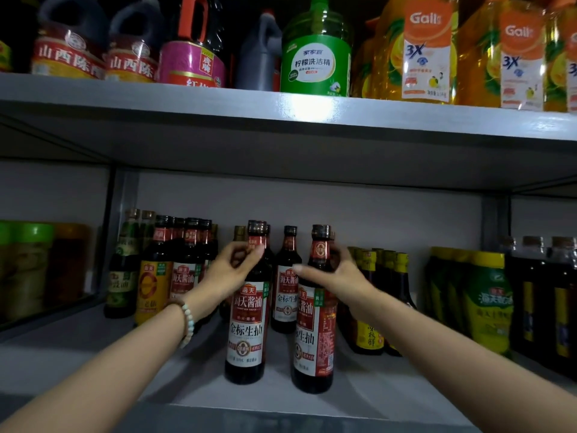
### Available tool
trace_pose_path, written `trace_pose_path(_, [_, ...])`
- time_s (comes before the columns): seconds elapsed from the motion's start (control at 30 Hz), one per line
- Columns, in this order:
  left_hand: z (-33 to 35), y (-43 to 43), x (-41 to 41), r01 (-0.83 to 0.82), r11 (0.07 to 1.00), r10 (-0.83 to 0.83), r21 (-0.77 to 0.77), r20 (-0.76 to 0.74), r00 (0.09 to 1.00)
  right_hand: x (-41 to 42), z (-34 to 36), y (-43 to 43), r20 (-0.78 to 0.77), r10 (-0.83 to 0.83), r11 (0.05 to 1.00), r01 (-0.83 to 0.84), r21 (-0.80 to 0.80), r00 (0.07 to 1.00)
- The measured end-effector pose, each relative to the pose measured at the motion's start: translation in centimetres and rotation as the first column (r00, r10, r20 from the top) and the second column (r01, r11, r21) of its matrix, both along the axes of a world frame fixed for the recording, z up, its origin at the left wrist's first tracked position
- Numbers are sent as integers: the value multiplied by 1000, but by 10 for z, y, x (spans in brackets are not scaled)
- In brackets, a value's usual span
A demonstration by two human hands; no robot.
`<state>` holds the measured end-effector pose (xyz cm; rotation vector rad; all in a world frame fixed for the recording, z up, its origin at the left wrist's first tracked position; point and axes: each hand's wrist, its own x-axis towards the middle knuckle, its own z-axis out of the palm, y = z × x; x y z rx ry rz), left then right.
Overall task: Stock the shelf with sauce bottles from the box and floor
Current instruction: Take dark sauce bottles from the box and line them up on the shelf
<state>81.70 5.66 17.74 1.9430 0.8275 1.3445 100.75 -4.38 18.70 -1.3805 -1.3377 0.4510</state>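
Sauce bottles (248, 326), two upright near the lower shelf (390, 398) front, left bottle (246, 354) pinched at the neck by our left hand (231, 270), right bottle (315, 339) neck gripped by our right hand (337, 273), matching bottle (285, 295) just behind.

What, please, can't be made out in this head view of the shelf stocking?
The box and the floor: outside the head view, below its bottom edge.
Neck of the left bottle: covered by the left hand gripping it.
Shoulder of the right bottle: covered by the right hand holding it.
Rows behind the rear bottle: hidden by those two; count unclear.
Fine print on both: too small.
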Motion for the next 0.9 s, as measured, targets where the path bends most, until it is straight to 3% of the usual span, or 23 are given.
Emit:
trace_pose_path(0.07, [-23,3,-13,75,994,-84,-76,-114,990,-2,-31,-7,-44,28,994,-33,-108,999])
trace_pose_path(0.13, [-45,3,-23,210,955,-251,-209,-193,949,-1,-55,-8,-65,8,998,-12,-68,998])
trace_pose_path(0.2, [-61,4,-28,270,931,-336,-247,-283,898,2,-66,-6,-51,-38,999,37,-4,998])
trace_pose_path(0.3, [-73,5,-27,234,946,-294,-223,-292,910,9,-64,-7,-57,3,1000,-3,5,998])
trace_pose_path(0.47, [-76,-1,-25,197,955,-249,-221,-241,938,18,-60,-7,-120,216,971,-226,-77,969])
trace_pose_path(0.63, [-75,-4,-26,124,977,-161,-173,-219,962,11,-76,8,-61,54,997,-57,-57,997])
trace_pose_path(0.77, [-77,-4,-26,105,981,-138,-166,-205,969,20,-77,12,-129,146,983,-159,-96,981])
trace_pose_path(0.9, [-75,-2,-22,100,982,-131,-158,-204,970,19,-81,20,-27,135,987,-137,-79,990])
